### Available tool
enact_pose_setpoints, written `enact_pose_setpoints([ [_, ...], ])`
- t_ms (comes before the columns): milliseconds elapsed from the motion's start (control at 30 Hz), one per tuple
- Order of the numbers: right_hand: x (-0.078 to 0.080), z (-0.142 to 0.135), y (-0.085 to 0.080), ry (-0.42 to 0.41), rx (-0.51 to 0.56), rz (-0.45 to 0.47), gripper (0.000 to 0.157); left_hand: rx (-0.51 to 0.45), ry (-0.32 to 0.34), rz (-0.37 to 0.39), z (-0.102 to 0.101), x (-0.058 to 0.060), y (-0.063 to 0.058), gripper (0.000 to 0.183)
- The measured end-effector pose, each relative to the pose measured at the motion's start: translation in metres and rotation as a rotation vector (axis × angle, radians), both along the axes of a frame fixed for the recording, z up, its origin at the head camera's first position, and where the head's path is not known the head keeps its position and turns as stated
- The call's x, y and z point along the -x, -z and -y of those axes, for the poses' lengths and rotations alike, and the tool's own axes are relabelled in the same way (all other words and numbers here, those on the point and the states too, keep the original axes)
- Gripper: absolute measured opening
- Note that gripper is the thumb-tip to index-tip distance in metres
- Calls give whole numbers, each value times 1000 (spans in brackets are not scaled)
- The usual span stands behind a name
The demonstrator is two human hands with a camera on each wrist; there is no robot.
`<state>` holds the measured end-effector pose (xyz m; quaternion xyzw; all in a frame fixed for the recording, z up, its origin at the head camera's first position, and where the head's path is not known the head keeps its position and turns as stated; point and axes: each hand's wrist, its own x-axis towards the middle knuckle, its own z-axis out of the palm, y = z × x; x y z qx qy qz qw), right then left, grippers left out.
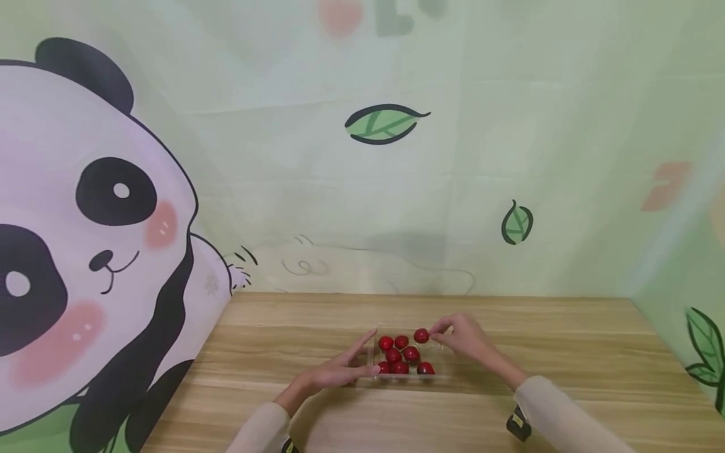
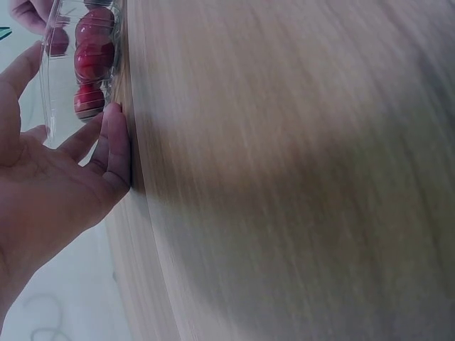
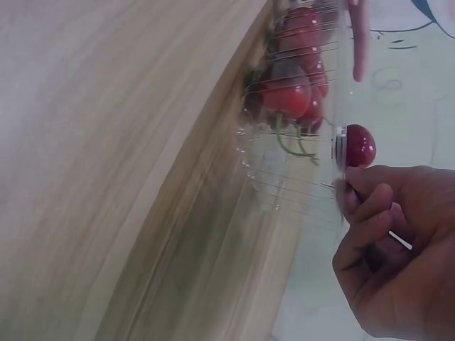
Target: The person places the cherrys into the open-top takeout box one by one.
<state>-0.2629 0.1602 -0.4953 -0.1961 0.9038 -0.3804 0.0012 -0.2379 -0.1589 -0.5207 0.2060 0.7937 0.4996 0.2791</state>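
A clear plastic box (image 1: 443, 371) holds several dark red cherries (image 1: 411, 354). My left hand (image 1: 338, 371) rests against the box's left end, with its straight thumb and index finger spread toward the two corners. In the left wrist view other fingers (image 2: 119, 145) lie low by that end, near the tabletop. At the far right side, my right hand (image 1: 466, 336) pinches close beside a single cherry (image 3: 360, 145) at rim level. Its stem is mostly hidden by the fingertips. Green stems (image 3: 288, 145) show on cherries inside the box.
The box stands on a wood-grain table (image 1: 272, 333). Behind the table hangs a pale green cloth (image 1: 317, 207) printed with leaves and a large panda (image 1: 130, 251) on the left.
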Motion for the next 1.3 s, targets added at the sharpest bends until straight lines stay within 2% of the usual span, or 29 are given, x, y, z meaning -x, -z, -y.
enact_pose_setpoints([
  [167,-2,5,0,22,-105,-30,5,1,8,-2,-2,-3,-1,86],
  [367,-6,10,0,35,-215,-109,3,-2,11,4,-3,-3,-2,85],
  [567,-8,14,3,79,-262,-130,3,-3,7,13,-3,-3,-1,86],
  [800,-9,16,7,92,-304,-178,5,-11,16,8,-3,-1,1,86],
  [1033,-8,13,5,110,-248,-149,4,-6,17,2,-6,3,2,87],
  [1167,-12,4,-3,118,-183,-137,10,14,28,-21,-9,7,2,88],
  [1300,-18,-10,-13,89,-110,-134,13,41,44,-30,-8,10,-1,89],
])
